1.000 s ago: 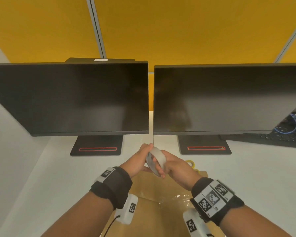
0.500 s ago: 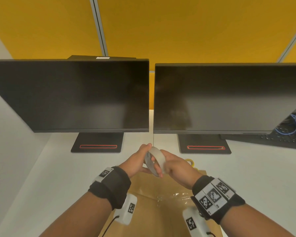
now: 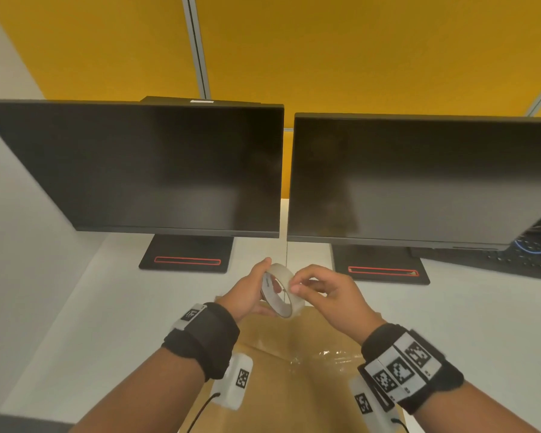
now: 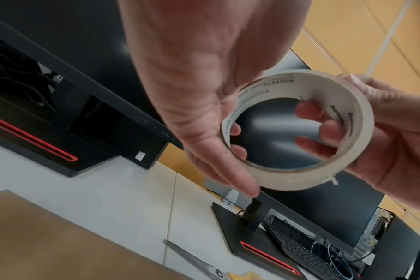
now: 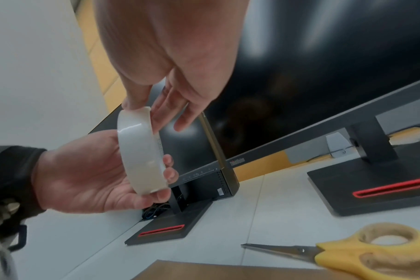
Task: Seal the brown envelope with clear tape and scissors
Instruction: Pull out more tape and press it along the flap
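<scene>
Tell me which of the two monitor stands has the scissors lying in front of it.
The right monitor's stand: the yellow-handled scissors lie on the desk before it, by the brown envelope. The left stand has none.

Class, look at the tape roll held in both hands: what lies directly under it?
Under the tape roll lies the brown envelope on the white desk. The wrists cover parts of it.

Scissors cut off at frame edge – tape end too small to tell.
</scene>
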The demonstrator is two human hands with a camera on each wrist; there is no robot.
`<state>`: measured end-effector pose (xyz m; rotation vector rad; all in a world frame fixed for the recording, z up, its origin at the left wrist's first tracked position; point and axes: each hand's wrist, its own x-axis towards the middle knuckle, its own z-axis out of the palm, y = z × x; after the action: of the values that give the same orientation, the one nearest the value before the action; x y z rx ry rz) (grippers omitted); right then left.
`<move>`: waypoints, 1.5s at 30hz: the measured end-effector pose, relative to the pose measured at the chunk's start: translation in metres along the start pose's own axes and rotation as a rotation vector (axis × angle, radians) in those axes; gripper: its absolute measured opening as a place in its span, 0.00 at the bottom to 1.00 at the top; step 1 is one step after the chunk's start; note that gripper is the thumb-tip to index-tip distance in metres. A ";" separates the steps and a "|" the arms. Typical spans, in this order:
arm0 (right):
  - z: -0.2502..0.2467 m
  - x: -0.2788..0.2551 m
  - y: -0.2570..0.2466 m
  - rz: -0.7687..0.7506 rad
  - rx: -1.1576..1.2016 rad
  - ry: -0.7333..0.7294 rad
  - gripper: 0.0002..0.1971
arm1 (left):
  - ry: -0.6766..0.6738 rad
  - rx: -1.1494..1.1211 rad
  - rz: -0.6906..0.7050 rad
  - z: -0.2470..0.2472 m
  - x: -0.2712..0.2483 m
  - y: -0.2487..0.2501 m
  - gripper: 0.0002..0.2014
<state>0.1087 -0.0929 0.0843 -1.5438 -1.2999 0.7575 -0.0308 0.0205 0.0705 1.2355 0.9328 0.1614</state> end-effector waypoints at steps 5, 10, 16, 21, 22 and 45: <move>0.005 0.001 -0.005 -0.064 -0.173 -0.036 0.11 | 0.005 0.010 0.006 0.000 -0.002 0.001 0.22; 0.007 0.004 -0.005 -0.091 -0.220 -0.094 0.11 | 0.006 0.029 -0.012 -0.002 -0.007 0.002 0.23; 0.007 0.006 0.003 0.007 -0.138 -0.045 0.07 | 0.212 0.278 0.341 -0.005 -0.010 0.000 0.13; 0.006 0.015 0.009 0.107 -0.025 0.014 0.04 | 0.142 0.512 0.601 -0.004 -0.016 -0.001 0.06; 0.006 0.017 0.008 0.121 -0.002 0.005 0.03 | 0.167 0.508 0.601 -0.004 -0.015 -0.002 0.06; 0.016 0.017 0.015 0.102 0.026 -0.053 0.13 | 0.314 0.893 0.641 -0.003 0.002 0.003 0.06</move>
<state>0.1046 -0.0717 0.0669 -1.5882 -1.2531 0.8816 -0.0308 0.0253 0.0717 2.3786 0.8619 0.4888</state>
